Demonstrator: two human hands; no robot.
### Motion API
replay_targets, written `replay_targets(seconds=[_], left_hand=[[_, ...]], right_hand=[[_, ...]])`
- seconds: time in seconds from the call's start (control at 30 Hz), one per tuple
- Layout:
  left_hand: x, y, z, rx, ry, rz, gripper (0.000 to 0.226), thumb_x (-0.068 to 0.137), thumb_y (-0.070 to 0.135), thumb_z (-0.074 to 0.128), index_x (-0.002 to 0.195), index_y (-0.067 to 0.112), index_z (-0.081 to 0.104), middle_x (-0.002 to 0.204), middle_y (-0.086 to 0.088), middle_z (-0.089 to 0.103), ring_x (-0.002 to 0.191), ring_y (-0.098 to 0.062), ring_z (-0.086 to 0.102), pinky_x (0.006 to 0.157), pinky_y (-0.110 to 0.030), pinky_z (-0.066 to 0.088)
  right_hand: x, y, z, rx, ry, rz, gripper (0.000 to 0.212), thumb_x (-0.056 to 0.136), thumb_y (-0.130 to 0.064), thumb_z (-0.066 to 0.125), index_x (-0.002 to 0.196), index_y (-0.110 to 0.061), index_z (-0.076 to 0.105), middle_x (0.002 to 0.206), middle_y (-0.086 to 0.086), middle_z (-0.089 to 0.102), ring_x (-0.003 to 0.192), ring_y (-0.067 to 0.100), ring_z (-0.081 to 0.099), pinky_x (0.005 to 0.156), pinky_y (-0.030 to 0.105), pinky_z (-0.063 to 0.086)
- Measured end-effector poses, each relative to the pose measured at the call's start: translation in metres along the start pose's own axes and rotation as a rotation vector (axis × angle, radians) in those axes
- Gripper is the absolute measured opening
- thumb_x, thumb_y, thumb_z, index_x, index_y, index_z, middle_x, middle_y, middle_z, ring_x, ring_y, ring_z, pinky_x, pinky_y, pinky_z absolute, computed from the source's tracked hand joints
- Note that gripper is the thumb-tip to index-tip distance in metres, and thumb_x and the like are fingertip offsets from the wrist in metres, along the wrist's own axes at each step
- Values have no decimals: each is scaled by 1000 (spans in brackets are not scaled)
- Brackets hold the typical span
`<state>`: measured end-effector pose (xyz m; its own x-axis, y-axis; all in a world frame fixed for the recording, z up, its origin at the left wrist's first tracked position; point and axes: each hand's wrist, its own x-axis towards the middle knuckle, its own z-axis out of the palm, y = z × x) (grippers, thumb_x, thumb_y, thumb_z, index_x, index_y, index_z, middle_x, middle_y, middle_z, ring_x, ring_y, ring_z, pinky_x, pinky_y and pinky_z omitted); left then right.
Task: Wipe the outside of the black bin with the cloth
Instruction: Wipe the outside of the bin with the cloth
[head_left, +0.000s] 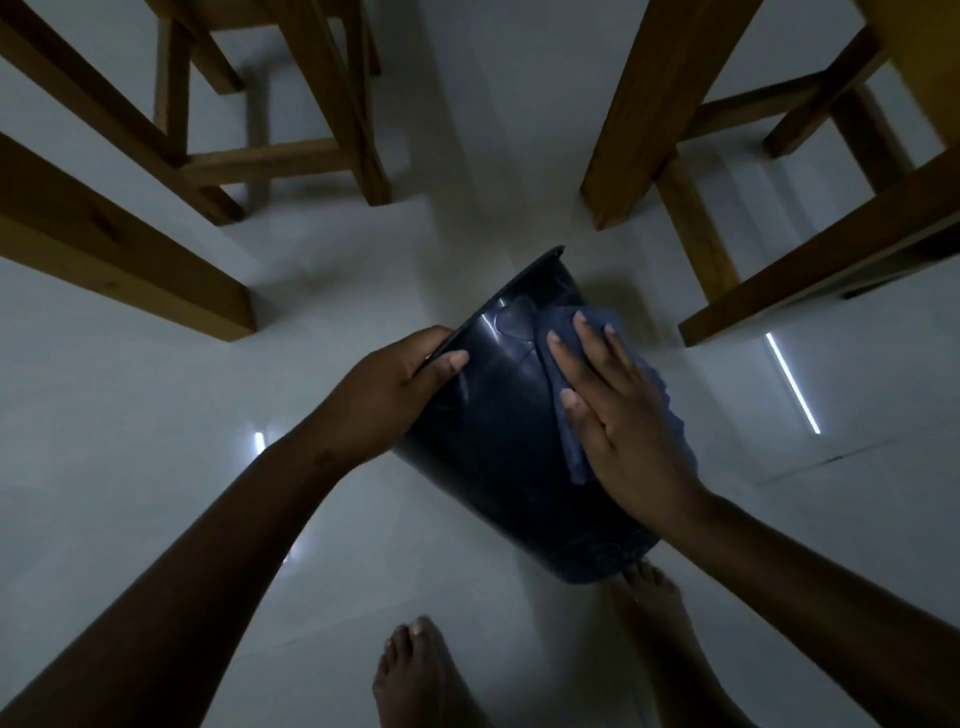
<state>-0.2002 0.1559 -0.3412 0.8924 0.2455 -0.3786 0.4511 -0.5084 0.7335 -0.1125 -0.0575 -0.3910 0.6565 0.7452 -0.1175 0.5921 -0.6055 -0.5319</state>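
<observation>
Four right fingers (582, 358) spread flat, pressing cloth (571, 441) against bin wall; right hand (623, 415) not clenched. Left hand (395, 389) clamps rim, thumb on outer wall. Black bin (498, 452) tipped over white floor (156, 415), between wooden furniture legs (332, 104), base near bare foot (654, 603). Step: wiping side, mid-task by my reading. Next likely: sweep cloth toward base, rotate bin for unwiped faces.

Home dining area — wooden chair legs (332, 93), tiled floor (130, 389)

One black bin (498, 441), one cloth (576, 415), two hands, two bare feet.
</observation>
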Motion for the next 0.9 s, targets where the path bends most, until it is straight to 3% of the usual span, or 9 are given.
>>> replay_targets(seconds=[0.1, 0.2, 0.3, 0.43, 0.57, 0.67, 0.77, 0.83, 0.9], left_hand=[[7, 3, 8, 5, 63, 1, 15, 99, 34, 41, 91, 36, 53, 78, 18, 61, 74, 9, 57, 61, -1, 38], [10, 4, 10, -13, 83, 23, 12, 100, 32, 42, 97, 34, 54, 79, 21, 61, 74, 13, 57, 63, 0, 39], [9, 1, 9, -35, 72, 43, 13, 100, 31, 42, 100, 35, 54, 82, 24, 61, 75, 20, 56, 63, 1, 38], [11, 4, 9, 1, 63, 31, 18, 101, 33, 39, 105, 29, 57, 83, 19, 60, 80, 9, 56, 64, -3, 39], [15, 8, 10, 23, 96, 35, 23, 100, 33, 40, 109, 24, 59, 88, 13, 62, 80, 2, 58, 65, -1, 40], [18, 8, 11, 32, 97, 24, 22, 100, 33, 39, 108, 26, 58, 86, 13, 62, 81, 1, 57, 67, -5, 39], [17, 6, 10, -12, 72, 25, 20, 101, 31, 40, 108, 28, 58, 83, 19, 60, 80, 8, 56, 64, 1, 39], [16, 5, 9, -62, 55, 32, 22, 101, 30, 41, 112, 27, 60, 87, 18, 62, 81, 10, 58, 65, 3, 39], [15, 6, 9, -46, 59, 37, 21, 101, 30, 40, 109, 26, 60, 87, 16, 62, 81, 8, 58, 65, 2, 39]], right_hand=[[-7, -5, 3, -71, 7, 19, 51, 99, -36, 20, 148, -38, 7, 160, -6, 4, 147, 22, -3, 115, 43, 7], [-33, -19, 24, -361, -70, -182, 58, 95, -39, 28, 149, -36, 8, 160, -1, 4, 146, 33, 1, 113, 56, 12], [-34, -16, 28, -411, -63, -311, 60, 93, -41, 36, 148, -37, 13, 159, -4, 11, 146, 30, 6, 113, 54, 12], [-1, 1, 3, -133, 21, -71, 51, 99, -35, 25, 148, -35, 12, 159, -3, 11, 147, 24, 8, 114, 47, 15], [19, 19, -9, 197, 26, 115, 52, 98, -46, 19, 149, -38, 12, 160, -10, 10, 147, 15, 9, 116, 46, 21], [0, 1, 0, -72, 2, 49, 53, 98, -40, 18, 149, -36, 5, 160, -5, 4, 147, 23, 0, 116, 51, 15], [-32, -22, 25, -364, -75, -174, 59, 93, -40, 27, 149, -35, 8, 160, 0, 6, 146, 33, 1, 112, 57, 12], [-41, -23, 31, -427, -102, -297, 61, 91, -41, 34, 149, -35, 16, 159, -2, 13, 146, 31, 5, 112, 56, 13], [-33, -13, 25, -386, -79, -295, 58, 93, -38, 34, 148, -37, 17, 159, -4, 11, 146, 29, 5, 114, 53, 12]])
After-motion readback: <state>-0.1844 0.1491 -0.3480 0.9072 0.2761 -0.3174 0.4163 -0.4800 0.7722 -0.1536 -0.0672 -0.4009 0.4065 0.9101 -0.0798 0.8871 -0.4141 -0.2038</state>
